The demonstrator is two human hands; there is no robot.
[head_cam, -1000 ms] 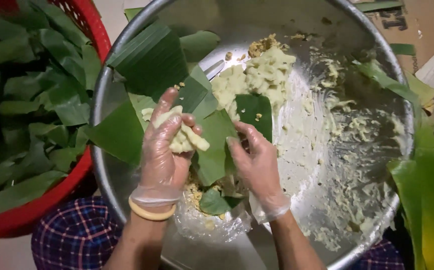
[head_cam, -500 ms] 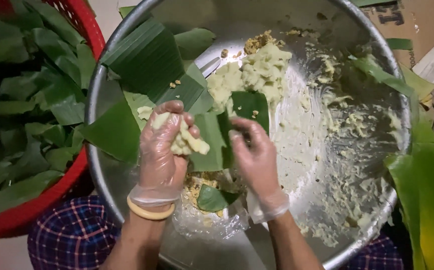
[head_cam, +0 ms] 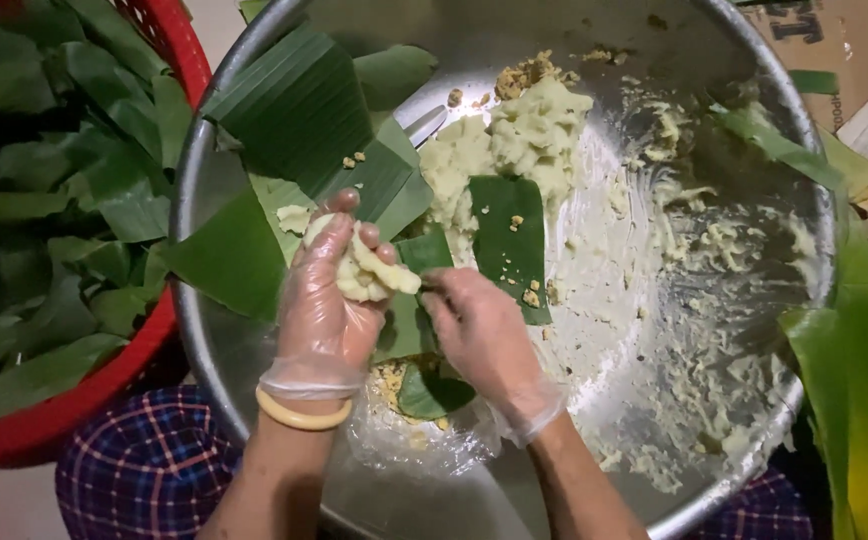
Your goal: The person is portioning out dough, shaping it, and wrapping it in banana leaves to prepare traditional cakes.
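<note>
My left hand (head_cam: 326, 305), in a thin clear glove with a yellow bangle at the wrist, grips a lump of pale dough (head_cam: 372, 272) above a big steel basin (head_cam: 254, 360). My right hand (head_cam: 482, 335), also gloved, pinches the edge of a green banana-leaf piece (head_cam: 416, 290) right beside the lump. A mound of the same pale dough (head_cam: 514, 140) lies further back in the basin, with another leaf piece (head_cam: 509, 240) beside it. Several cut leaf pieces (head_cam: 299, 110) lean against the basin's left wall.
A red plastic basket (head_cam: 169, 45) full of green leaves (head_cam: 54, 200) stands to the left. A long banana leaf (head_cam: 859, 370) hangs over the basin's right rim. Cardboard (head_cam: 854, 40) lies at the top right. Dough smears (head_cam: 694, 260) cover the basin's right side. Plaid cloth (head_cam: 144, 470) shows below.
Both hands have stayed together over the leaf; my left hand's fingers have closed a little more around the dough lump and my right hand has shifted slightly left.
</note>
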